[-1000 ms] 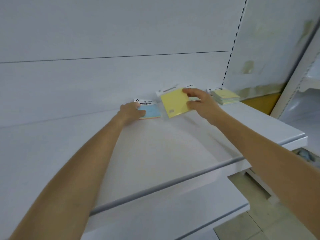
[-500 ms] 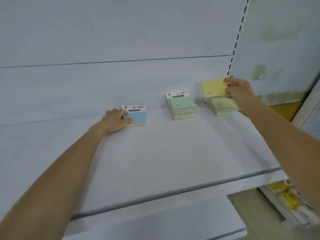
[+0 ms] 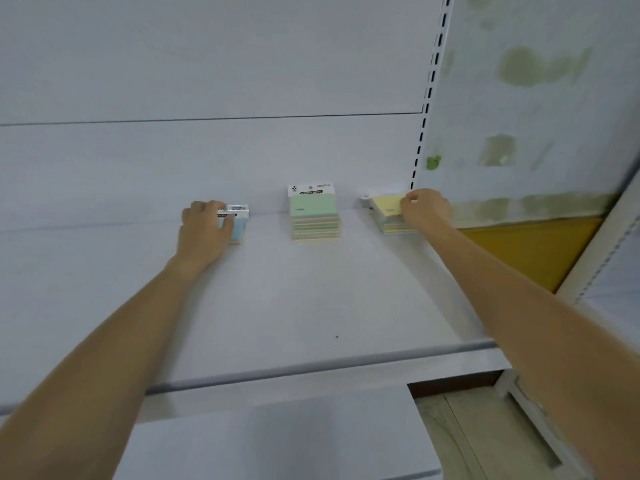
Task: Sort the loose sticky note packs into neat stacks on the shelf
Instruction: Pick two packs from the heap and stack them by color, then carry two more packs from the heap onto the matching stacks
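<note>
Head view, and both hands are at the back of the shelf [image 3: 294, 306]. The left hand [image 3: 204, 230] curls over the blue pack [image 3: 239, 227], gripping it; the pack sits alone, well left of the others. In the centre a green-topped stack [image 3: 314, 216] stands square, untouched. The right hand [image 3: 424, 209] pinches a yellow pack [image 3: 386, 204] lying on the right-hand stack [image 3: 394, 228], and it looks a touch askew. Two stacks built, I'd say — the blue pack wants a home, the yellow wants squaring.

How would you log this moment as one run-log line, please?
left hand: grips blue-topped pack | right hand: holds yellow pack on right stack | green-topped stack: standing free, centre
</note>
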The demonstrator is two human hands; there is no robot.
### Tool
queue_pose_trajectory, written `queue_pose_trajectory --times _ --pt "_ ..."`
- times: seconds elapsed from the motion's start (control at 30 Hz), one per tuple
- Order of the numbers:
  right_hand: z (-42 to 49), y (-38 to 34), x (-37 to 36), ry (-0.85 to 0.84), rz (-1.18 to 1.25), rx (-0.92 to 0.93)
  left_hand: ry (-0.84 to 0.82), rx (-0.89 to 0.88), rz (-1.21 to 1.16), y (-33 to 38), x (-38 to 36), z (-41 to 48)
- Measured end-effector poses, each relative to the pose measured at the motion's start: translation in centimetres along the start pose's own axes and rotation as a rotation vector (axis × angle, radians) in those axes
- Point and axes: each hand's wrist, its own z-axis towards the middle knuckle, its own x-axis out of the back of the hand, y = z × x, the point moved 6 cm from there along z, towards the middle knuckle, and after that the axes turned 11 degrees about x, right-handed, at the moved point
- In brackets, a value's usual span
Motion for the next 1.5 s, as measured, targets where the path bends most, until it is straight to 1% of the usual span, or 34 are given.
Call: queue_pose_trajectory --times 0.07,0.13,0.27,0.4,0.47,0.53,0.6,0.67,0.77,0.87,0.97,1.03,1.1,1.23,1.37,1.5 --pt "-0.3 0.0 -0.7 -0.078 -0.084 0.041 -0.003 -0.094 0.001 2.3 -0.7 -0.9" --pt "-0.6 0.1 -1.1 -0.084 -0.152 0.082 -0.021 -0.187 0.001 4.8 -1.5 -1.9" --pt "-1.3 0.2 -1.0 0.006 -0.171 0.086 -0.079 -0.325 0.037 9.2 -3.1 -3.7" --pt "-1.8 0.1 -1.1 0.065 -0.164 0.096 -0.118 -0.382 0.117 10.9 -4.2 -5.0" --pt "-2.0 -0.3 -0.8 0.12 -0.167 0.137 -0.117 -0.392 0.164 10.8 -4.1 -5.2" --pt "-2.1 -1.6 -0.5 0.174 -0.162 0.249 -0.106 -0.401 0.196 10.3 -3.5 -5.4" --pt "-2.6 -4.1 -0.4 0.216 -0.16 0.439 -0.093 -0.412 0.222 9.7 -2.7 -5.5" --pt "-3.2 -6.9 -1.1 0.219 -0.163 0.626 -0.091 -0.422 0.254 8.9 -1.8 -5.5" --pt "-3.8 -11.7 -2.9 0.042 -0.191 0.76 -0.114 -0.449 0.325 7.0 -0.4 -5.9" --pt "-4.2 -17.0 -5.1 -0.045 -0.216 0.888 -0.129 -0.475 0.404 3.8 1.6 -6.3" --pt "-5.2 -22.9 -8.3 -0.156 -0.262 0.969 -0.121 -0.429 0.456 -0.8 4.7 -6.4" --pt "-6.3 -27.0 -10.7 -0.211 -0.262 1.007 -0.091 -0.351 0.495 -4.8 7.6 -6.1" --pt "-8.1 -31.3 -13.0 -0.228 -0.223 1.049 -0.059 -0.294 0.508 -9.1 10.8 -5.8" --pt "-13.3 -39.4 -18.2 -0.298 -0.142 1.08 -0.007 -0.134 0.534 -18.7 18.2 -5.4" --pt "-18.9 -46.7 -23.6 -0.361 -0.057 1.147 0.041 0.034 0.514 -27.9 24.7 -5.6" --pt "-22.7 -53.0 -28.3 -0.444 -0.018 1.198 0.096 0.169 0.471 -35.3 30.1 -4.8"
